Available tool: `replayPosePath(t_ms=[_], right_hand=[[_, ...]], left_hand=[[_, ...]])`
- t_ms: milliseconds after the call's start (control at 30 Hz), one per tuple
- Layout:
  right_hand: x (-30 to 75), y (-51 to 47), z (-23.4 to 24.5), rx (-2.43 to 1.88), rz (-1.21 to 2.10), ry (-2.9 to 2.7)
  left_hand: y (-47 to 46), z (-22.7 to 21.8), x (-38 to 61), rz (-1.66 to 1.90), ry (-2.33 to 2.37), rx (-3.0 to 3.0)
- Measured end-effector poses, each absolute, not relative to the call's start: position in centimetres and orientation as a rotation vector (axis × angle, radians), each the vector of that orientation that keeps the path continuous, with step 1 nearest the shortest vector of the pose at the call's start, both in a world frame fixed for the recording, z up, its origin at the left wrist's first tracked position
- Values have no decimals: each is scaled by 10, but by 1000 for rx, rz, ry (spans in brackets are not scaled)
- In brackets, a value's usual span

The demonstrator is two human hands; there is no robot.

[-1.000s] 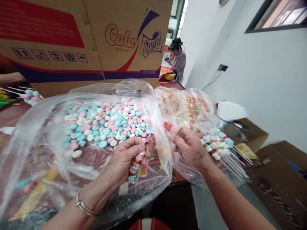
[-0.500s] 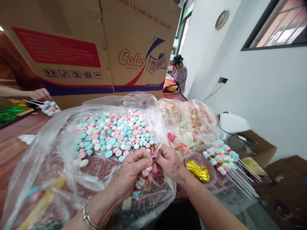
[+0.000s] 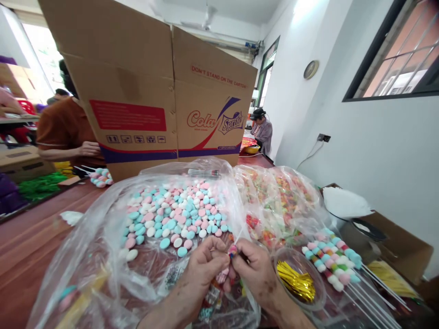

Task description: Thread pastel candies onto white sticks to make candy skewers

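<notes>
My left hand (image 3: 206, 267) and my right hand (image 3: 255, 272) meet low in the middle, fingers pinched together on the top of a small wrapped candy packet (image 3: 230, 256) that hangs between them. Both hands are closed on it. Just behind them lies a big clear plastic bag (image 3: 103, 228) spread open with several pink, blue and white marshmallow candies (image 3: 174, 214) in it. A small clear bowl (image 3: 310, 269) of gold twist ties (image 3: 295, 282) sits right of my right hand.
A large Cola Sprite carton (image 3: 154, 100) stands behind the bag. Bags of coloured sweets (image 3: 281, 201) and several marshmallow skewers (image 3: 336, 265) lie to the right. One person in an orange shirt (image 3: 65, 128) works at the left, another person (image 3: 262, 130) sits far back. Cardboard boxes (image 3: 401, 246) stand at the right.
My right hand came in from the right to meet my left at the packet. The view tilted up, so the hands now sit lower in frame and the carton's top shows.
</notes>
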State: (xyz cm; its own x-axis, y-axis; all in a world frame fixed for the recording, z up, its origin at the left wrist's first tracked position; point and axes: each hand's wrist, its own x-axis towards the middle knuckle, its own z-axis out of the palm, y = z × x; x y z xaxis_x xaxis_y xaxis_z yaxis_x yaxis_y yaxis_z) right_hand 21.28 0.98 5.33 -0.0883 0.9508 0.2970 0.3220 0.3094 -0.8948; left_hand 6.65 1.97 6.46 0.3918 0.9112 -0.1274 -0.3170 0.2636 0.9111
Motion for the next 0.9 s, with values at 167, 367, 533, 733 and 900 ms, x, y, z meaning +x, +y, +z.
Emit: replayPosePath(t_ms=[167, 367, 533, 733, 900], right_hand=[[210, 8, 48, -1158, 857, -1582], [210, 5, 31, -1219, 775, -1511], [211, 7, 15, -1231, 451, -1701], [215, 13, 27, -934, -559, -1967], [231, 16, 41, -629, -586, -2279]], left_hand=[[21, 56, 69, 1045, 834, 979], [29, 41, 71, 1068, 861, 1029], [30, 42, 74, 992, 883, 1039], [36, 55, 71, 1023, 1042, 1107], [41, 65, 55, 526, 912, 1241]])
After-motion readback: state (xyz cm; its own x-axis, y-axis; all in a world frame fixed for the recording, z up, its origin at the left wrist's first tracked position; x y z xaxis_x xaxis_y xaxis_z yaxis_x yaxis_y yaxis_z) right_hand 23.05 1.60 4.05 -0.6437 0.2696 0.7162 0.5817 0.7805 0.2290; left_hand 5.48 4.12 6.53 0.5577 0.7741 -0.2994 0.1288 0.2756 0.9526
